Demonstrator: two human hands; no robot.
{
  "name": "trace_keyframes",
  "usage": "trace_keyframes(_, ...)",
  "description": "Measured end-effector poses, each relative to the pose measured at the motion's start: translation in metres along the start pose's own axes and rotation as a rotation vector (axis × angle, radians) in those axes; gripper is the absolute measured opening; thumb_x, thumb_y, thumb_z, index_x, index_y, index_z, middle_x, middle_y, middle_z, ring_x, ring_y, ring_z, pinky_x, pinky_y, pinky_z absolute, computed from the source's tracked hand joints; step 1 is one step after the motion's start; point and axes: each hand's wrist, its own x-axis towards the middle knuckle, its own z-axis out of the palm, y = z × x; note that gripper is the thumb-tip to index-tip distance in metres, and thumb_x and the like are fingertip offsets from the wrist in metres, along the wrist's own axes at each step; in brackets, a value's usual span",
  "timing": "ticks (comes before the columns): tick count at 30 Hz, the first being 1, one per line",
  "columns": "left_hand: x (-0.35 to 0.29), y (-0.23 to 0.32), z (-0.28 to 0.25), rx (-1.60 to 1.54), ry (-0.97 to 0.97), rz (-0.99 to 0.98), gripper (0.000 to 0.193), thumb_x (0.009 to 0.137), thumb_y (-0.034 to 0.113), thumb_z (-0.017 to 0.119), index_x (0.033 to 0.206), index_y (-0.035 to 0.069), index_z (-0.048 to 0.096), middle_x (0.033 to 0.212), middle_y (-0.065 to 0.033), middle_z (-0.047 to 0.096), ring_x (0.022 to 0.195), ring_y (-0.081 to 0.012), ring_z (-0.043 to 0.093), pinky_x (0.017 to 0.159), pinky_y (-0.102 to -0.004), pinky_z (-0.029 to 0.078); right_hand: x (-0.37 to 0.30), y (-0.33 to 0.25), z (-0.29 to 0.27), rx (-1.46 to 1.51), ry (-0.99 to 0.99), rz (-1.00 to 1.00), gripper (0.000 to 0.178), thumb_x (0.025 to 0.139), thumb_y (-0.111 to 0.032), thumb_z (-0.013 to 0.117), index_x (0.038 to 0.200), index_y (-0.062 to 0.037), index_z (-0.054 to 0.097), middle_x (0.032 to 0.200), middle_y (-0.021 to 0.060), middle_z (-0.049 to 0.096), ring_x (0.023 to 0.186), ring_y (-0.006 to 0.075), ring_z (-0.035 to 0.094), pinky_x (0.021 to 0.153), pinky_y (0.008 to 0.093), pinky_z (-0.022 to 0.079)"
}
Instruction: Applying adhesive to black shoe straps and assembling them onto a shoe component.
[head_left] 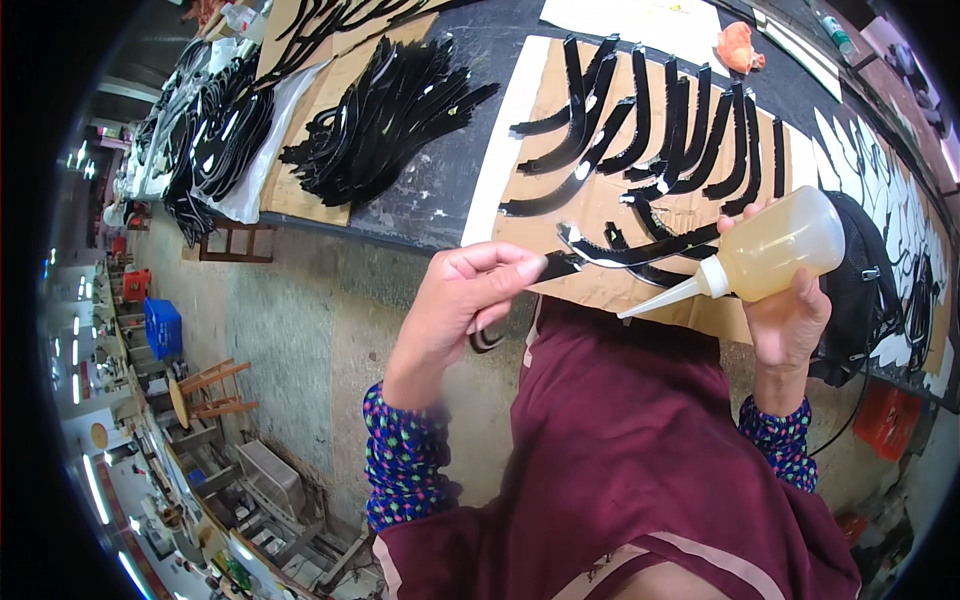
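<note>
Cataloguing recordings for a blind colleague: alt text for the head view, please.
A person's right hand holds a squeeze bottle of yellowish liquid, its nozzle pointing lower-left, while the left hand pinches a black strip. More black strips lie on cardboard.

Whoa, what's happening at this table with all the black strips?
A person's left hand pinches a black strip. The right hand holds a squeeze bottle of yellowish liquid, with its thin nozzle pointing left and a little toward the person. More strips lie spread on cardboard in front, and a thick black pile sits farther left on the table.
</note>
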Motion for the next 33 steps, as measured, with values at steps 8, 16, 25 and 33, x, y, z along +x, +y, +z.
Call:
trace_keyframes(8, 0.014, -0.004, 0.011, 0.640, 0.302, 0.291, 0.023, 0.095, 0.023, 0.051, 0.087, 0.002, 0.056, 0.067, -0.0022, 0.050, 0.061, -0.0079, 0.048, 0.055, -0.0247, 0.038, -0.020, -0.015, -0.048, 0.119, 0.178, -0.102, 0.077, 0.077, -0.022, 0.072, 0.139, -0.0043, 0.030, 0.138, 0.0183, 0.039, 0.130, 0.0408, 0.034, 0.105, 0.0501, 0.032)
trace_keyframes(16, 0.083, -0.034, 0.037, 0.959, 0.344, 0.583, 0.014, 0.089, 0.011, 0.053, 0.088, -0.002, 0.053, 0.082, -0.0179, 0.053, 0.078, -0.0339, 0.052, 0.071, -0.0404, 0.041, -0.030, -0.028, -0.063, 0.225, 0.255, -0.179, 0.077, 0.076, -0.018, 0.072, 0.139, -0.0044, 0.030, 0.138, 0.0191, 0.039, 0.130, 0.0433, 0.033, 0.105, 0.0493, 0.034)
trace_keyframes(25, 0.094, -0.060, 0.058, 1.055, 0.558, 0.694, 0.018, 0.086, 0.008, 0.054, 0.104, 0.006, 0.053, 0.098, -0.0115, 0.051, 0.095, -0.0303, 0.047, 0.083, -0.0405, 0.036, -0.026, -0.028, -0.081, 0.266, 0.285, -0.189, 0.077, 0.078, -0.019, 0.071, 0.141, -0.0061, 0.028, 0.141, 0.0186, 0.036, 0.132, 0.0419, 0.031, 0.106, 0.0516, 0.031)
trace_keyframes(33, 0.118, 0.042, -0.057, 1.378, 0.953, 0.850, 0.025, 0.081, 0.012, 0.062, 0.103, 0.002, 0.055, 0.098, -0.0154, 0.054, 0.093, -0.0324, 0.049, 0.081, -0.0424, 0.038, -0.018, -0.027, -0.084, 0.265, 0.290, -0.204, 0.077, 0.081, -0.021, 0.068, 0.143, -0.0077, 0.024, 0.144, 0.0171, 0.033, 0.134, 0.0397, 0.028, 0.106, 0.0511, 0.031)
